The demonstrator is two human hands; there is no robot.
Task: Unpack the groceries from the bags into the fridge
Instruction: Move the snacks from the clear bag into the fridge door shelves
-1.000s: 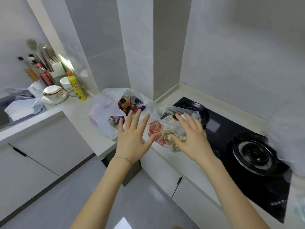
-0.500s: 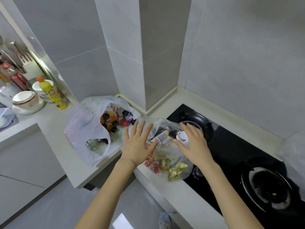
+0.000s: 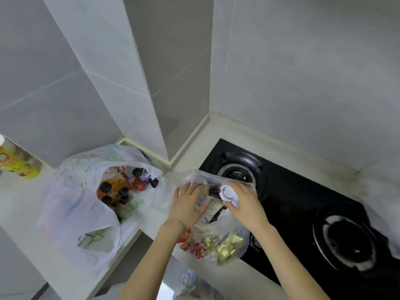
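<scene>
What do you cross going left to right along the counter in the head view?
Yellow bottle → white bag of bottles → left hand → right hand, gripping a white-lidded cup → nearer hob burner.

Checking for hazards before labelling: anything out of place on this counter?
Yes: the clear bag lies partly on the black gas hob, its mouth reaching the nearest burner, and its bottom seems to overhang the counter edge. Plastic on a stove looks risky.
</scene>
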